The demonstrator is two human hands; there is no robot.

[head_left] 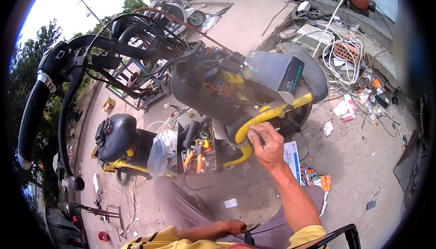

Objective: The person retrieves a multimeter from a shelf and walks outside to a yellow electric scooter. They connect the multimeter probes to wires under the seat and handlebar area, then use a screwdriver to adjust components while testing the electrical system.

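Note:
My right hand [267, 146] is closed at the bent yellow frame tube [247, 131] of a partly stripped electric scooter. Its curled fingers hide whatever they may hold. Low over my lap, my left hand [232, 226] rests with its fingers curled; I cannot see anything in it. In front of my knees is an open tool box [218, 159] with orange-handled pliers [194, 160] inside. A crumpled clear plastic bag [162, 151] hangs at its left side. On the scooter's rear sits a dark grey carton [272, 69], behind exposed wiring [221, 88].
Handlebar grip [34, 108] and brake lever [63, 126] jut in at the left. A black scooter seat [119, 135] is left of the box. White hose [340, 63], a red brick [346, 52] and litter lie right. A blue-white package [292, 158] lies by my right knee.

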